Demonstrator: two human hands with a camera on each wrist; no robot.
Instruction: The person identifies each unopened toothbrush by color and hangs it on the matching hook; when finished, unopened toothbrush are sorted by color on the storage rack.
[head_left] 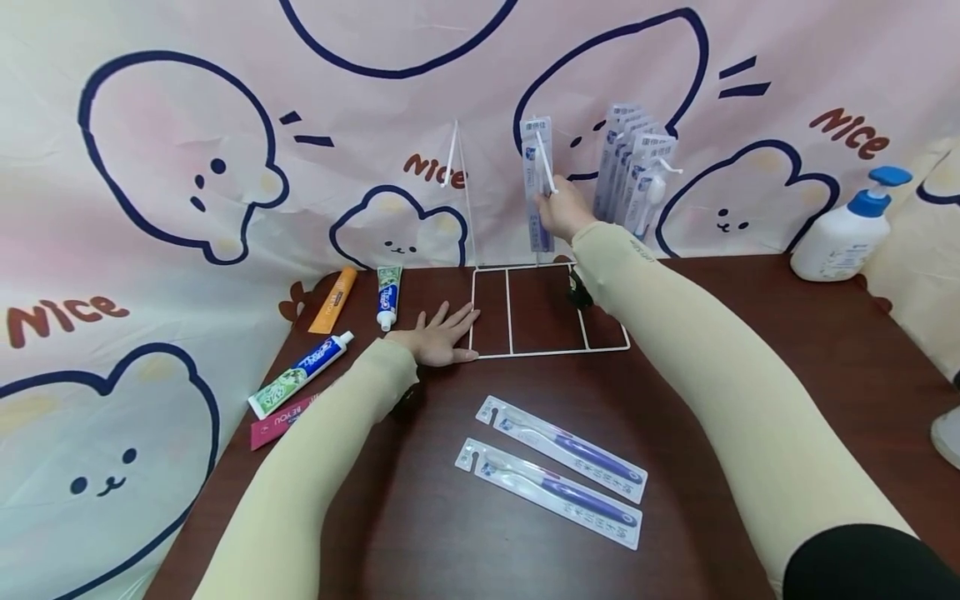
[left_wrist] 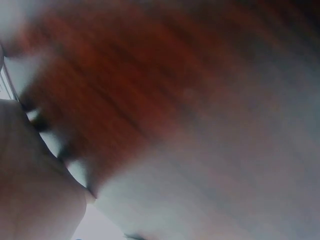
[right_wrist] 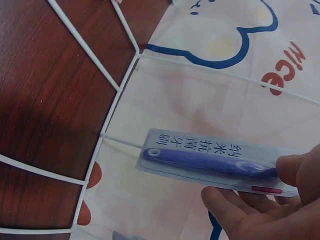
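Observation:
My right hand (head_left: 567, 210) pinches a packaged toothbrush (head_left: 534, 154) upright at the middle hook of a white wire rack (head_left: 551, 354). Close up in the right wrist view, thumb and fingers hold the clear pack with its purple handle (right_wrist: 210, 164). Whether the pack's hole is fully on the hook cannot be made out. Spread flat, my left hand (head_left: 437, 335) rests on the table with its fingertips at the rack's left base wire. Two more packaged toothbrushes, an upper one (head_left: 566, 446) and a lower one (head_left: 551, 493), lie in front of the rack.
Several toothbrush packs (head_left: 633, 167) hang on the right hook. The left hook (head_left: 452, 154) bears nothing. Toothpaste tubes lie at left: orange (head_left: 333, 300), small blue (head_left: 388, 296), green-and-blue (head_left: 300, 375), pink (head_left: 279, 422). A pump bottle (head_left: 840, 242) stands back right. A patterned cloth (head_left: 300, 208) hangs behind.

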